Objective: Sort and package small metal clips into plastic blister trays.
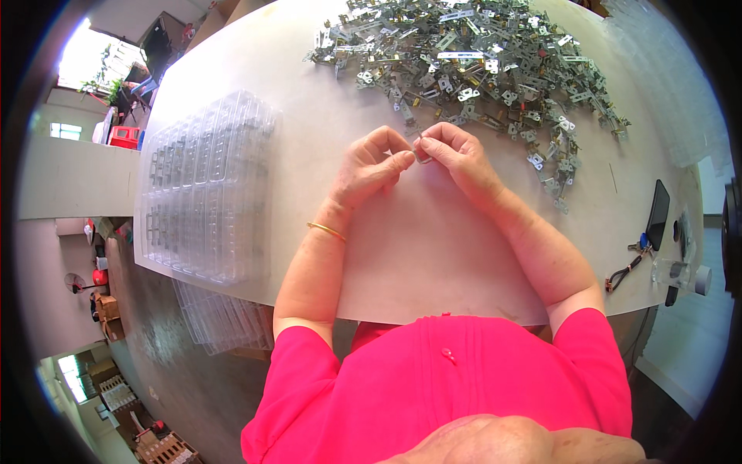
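Observation:
Both my hands meet over the middle of the table, close to the near side of a large heap of small metal bracket parts (464,58). Thumb and fingers of my left hand (376,164) pinch one side of a small metal part (421,158). My right hand (457,158) grips the same part from the other side, fingertips almost touching the left ones. Much of the part is hidden by the fingers, so its exact shape cannot be made out.
Stacked clear plastic trays (209,185) with rows of metal parts stand at the left of the pale table (433,263). More clear trays (220,317) lie below its edge. At the right are a phone (657,213), keys on a strap (622,272) and a clear bottle (671,272).

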